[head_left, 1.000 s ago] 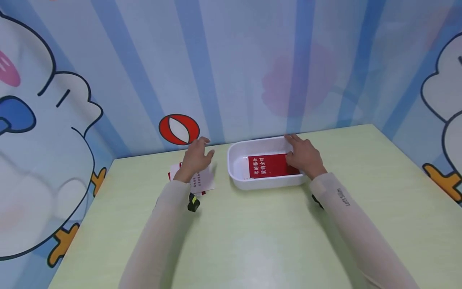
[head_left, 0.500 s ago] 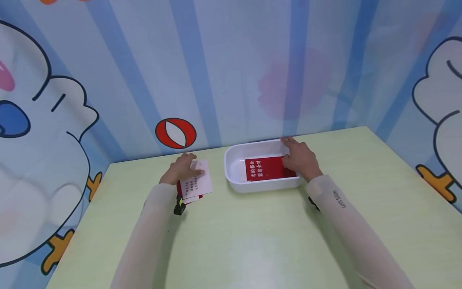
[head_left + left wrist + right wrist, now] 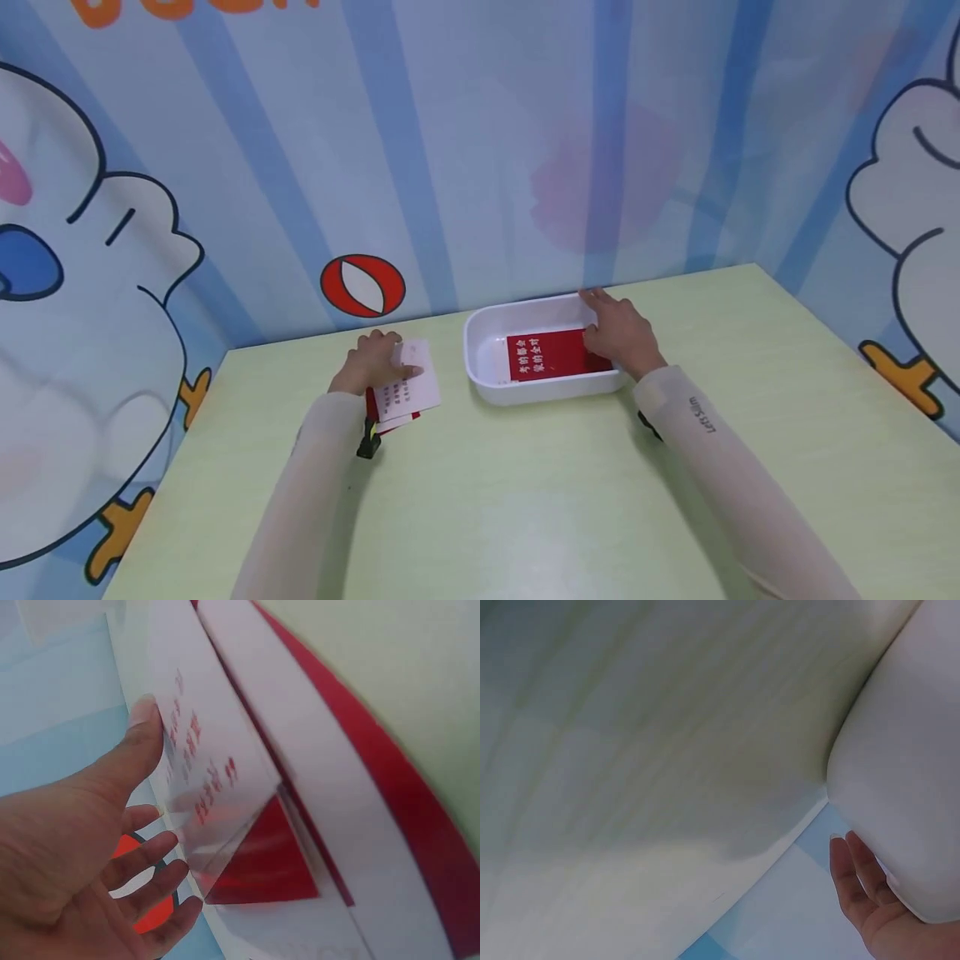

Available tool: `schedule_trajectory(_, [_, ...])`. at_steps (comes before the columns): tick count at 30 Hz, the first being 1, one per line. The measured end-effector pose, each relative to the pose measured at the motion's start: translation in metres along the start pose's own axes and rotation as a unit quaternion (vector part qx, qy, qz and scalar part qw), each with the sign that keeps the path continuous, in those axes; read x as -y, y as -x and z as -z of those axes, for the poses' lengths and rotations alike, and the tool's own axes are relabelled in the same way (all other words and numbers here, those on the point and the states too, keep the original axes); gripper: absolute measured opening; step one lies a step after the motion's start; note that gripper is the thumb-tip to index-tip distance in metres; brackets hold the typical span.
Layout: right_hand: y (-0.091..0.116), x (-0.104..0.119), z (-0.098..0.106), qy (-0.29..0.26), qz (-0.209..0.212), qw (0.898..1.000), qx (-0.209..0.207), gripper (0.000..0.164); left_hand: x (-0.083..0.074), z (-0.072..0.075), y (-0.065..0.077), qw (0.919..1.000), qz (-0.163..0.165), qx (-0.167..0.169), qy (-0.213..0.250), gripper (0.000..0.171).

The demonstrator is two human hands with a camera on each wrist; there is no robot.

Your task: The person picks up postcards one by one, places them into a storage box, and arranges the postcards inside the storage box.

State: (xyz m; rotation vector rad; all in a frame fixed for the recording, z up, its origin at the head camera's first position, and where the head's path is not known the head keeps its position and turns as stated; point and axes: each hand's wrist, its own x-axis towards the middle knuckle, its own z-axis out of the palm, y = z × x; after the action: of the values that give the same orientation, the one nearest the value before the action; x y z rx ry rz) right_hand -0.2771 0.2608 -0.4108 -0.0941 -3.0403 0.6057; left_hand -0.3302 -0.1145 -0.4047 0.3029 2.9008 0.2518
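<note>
Left hand (image 3: pixel 366 362) is at the cards (image 3: pixel 352 817), on the table (image 3: pixel 487 500). Thumb lies over the top card (image 3: pixel 417 390), fingers loosely bent by the edge. Left wrist view is soft there, so can't tell if that's a real pinch or just contact. Pile is fanned, not square: white faces, some small print, red showing between.

My read: easy to catch two at once. Press with the thumb pad, slide the top one clear of its neighbour, check the edge, then pinch. Light grip should do; thin stock probably bends, so no squeezing at a corner.

Tray (image 3: pixel 555 390) sits right of the cards, apart from them, near the wall (image 3: pixel 487 183). Red card (image 3: pixel 555 353) lies flat inside, white characters toward its left end.

Right hand (image 3: pixel 624 335) grasps the tray's right end, thumb inside, fingers outside the far side. Decent brace, I'd say; steady pressure only, or the tray may skate. Thumb covers part of the red card's right end, so mind it doesn't drag.
</note>
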Motion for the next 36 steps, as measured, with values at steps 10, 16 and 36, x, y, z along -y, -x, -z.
schedule_trajectory(10, [0.001,0.001,0.0,0.009,0.003,1.0,-0.007,0.073,0.005,-0.004,0.001,0.9999,0.003,-0.011,0.012,0.074])
schedule_trajectory(16, [0.002,0.002,-0.001,0.005,0.0,1.0,-0.006,0.073,0.009,-0.006,-0.002,0.9999,0.0,-0.01,0.004,0.076])
schedule_trajectory(36, [0.0,-0.001,-0.002,0.013,0.002,1.0,-0.017,0.071,0.01,-0.002,-0.003,0.9966,-0.018,-0.043,0.067,0.076])
